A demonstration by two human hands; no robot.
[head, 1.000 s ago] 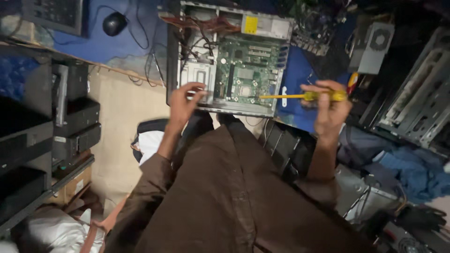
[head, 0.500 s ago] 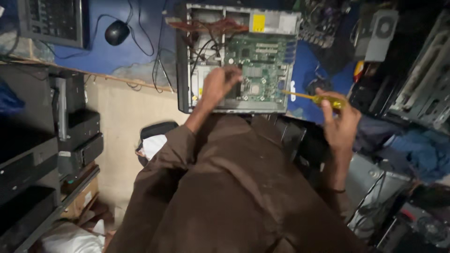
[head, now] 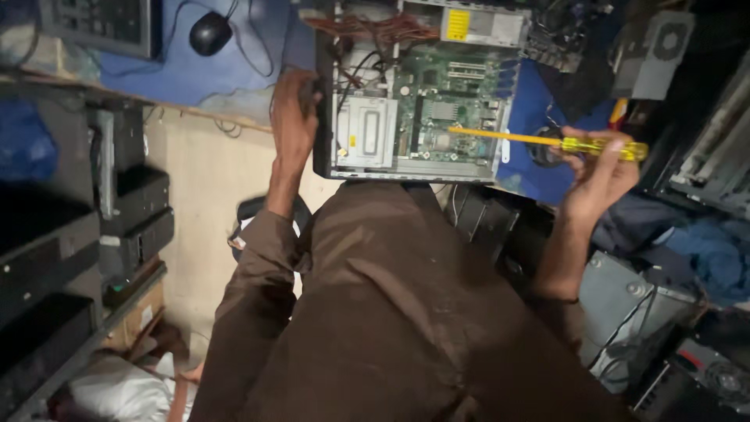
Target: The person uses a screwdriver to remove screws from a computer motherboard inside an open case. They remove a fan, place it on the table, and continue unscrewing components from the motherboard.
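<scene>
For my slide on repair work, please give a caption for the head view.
Left hand grips the open computer case edge; right hand holds a yellow screwdriver over it.

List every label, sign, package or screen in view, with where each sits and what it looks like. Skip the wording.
Yellow label: rectangular sticker on the grey power supply, top of the open computer case.
Small yellow sticker: on the silver drive cage, lower left inside the case.
White tag: small oval on the case's right edge.
Cardboard box: brown, lower left, under the dark shelf.
No lit screens in view.
</scene>
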